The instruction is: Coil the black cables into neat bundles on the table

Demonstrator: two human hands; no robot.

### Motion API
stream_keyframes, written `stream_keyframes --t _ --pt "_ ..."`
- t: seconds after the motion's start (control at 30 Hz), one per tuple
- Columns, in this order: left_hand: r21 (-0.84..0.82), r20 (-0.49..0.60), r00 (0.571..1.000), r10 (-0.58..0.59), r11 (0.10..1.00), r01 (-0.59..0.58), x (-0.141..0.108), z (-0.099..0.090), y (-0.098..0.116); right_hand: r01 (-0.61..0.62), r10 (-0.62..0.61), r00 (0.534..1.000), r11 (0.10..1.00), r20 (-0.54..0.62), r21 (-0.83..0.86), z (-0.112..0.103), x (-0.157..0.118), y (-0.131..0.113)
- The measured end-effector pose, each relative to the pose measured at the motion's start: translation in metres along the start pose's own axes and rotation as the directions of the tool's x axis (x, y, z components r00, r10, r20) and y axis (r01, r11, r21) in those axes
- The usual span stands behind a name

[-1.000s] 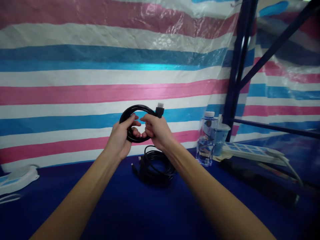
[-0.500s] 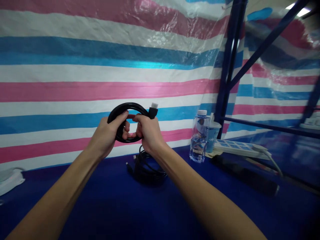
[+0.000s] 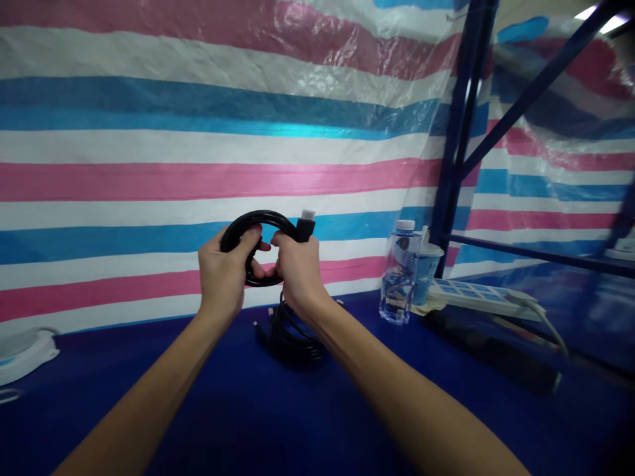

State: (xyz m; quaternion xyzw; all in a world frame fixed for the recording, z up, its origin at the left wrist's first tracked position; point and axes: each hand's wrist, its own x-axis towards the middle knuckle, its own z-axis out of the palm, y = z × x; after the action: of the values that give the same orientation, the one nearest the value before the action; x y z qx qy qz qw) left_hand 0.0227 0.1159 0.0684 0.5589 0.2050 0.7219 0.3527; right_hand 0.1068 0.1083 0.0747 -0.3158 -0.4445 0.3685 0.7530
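A thick black cable (image 3: 262,217), wound into a ring, is held up between both hands above the table. My left hand (image 3: 223,271) grips the ring's left side, thumb on the inner edge. At the right side, my right hand (image 3: 300,268) is closed on the coil beside the cable's plug (image 3: 306,226), which points up and has a pale, flat tip like an HDMI connector. Below and behind the right wrist, a second bundle of black cables (image 3: 292,340) lies on the table, partly covered by my forearm; small connector ends stick out of it.
On the blue table (image 3: 198,410), a water bottle (image 3: 399,274) and a lidded paper cup (image 3: 426,274) stand to the right. Beyond them lie a white power strip (image 3: 476,295) and a long dark object (image 3: 491,350). A white device (image 3: 27,357) sits far left. Striped sheeting (image 3: 149,178) hangs behind.
My left hand has shifted right along the ring and turned more upright, its fingers regripping the coil. The right hand keeps its hold. The view has shifted slightly left.
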Motion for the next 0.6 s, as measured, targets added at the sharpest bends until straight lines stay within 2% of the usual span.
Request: stream_keyframes --t 0.1,0.2,0.27,0.33,0.43,0.5,0.6 --pt "-0.106 0.113 0.985 -0.130 0.984 0.142 0.000 0.000 0.005 -0.084 0.084 0.995 0.996 0.054 -0.001 -0.005 0.006 0.002" --pt "-0.274 0.306 0.916 -0.261 0.897 0.348 -0.001 0.002 0.014 -0.137 0.135 0.982 0.990 0.135 0.009 -0.011 0.012 0.004" --pt "-0.322 0.357 0.887 -0.292 0.853 0.410 -0.001 0.004 0.018 -0.150 0.143 0.969 0.989 0.203 0.019 -0.014 0.015 0.005" --pt "-0.335 0.285 0.906 -0.312 0.854 0.399 0.000 0.005 0.020 -0.084 0.079 0.961 0.996 0.265 0.011 -0.015 0.017 0.006" --pt "-0.346 0.139 0.941 -0.310 0.875 0.339 0.006 0.001 0.021 0.099 -0.092 0.945 0.995 0.313 -0.009 -0.012 0.018 0.005" --pt "-0.352 0.081 0.961 -0.264 0.895 0.275 0.010 -0.003 0.023 0.181 -0.173 0.949 0.983 0.265 -0.005 -0.009 0.017 0.003" --pt "-0.345 -0.019 0.987 -0.159 0.928 0.142 0.015 -0.007 0.028 0.128 -0.145 0.977 0.985 0.154 0.115 -0.003 0.013 0.001"
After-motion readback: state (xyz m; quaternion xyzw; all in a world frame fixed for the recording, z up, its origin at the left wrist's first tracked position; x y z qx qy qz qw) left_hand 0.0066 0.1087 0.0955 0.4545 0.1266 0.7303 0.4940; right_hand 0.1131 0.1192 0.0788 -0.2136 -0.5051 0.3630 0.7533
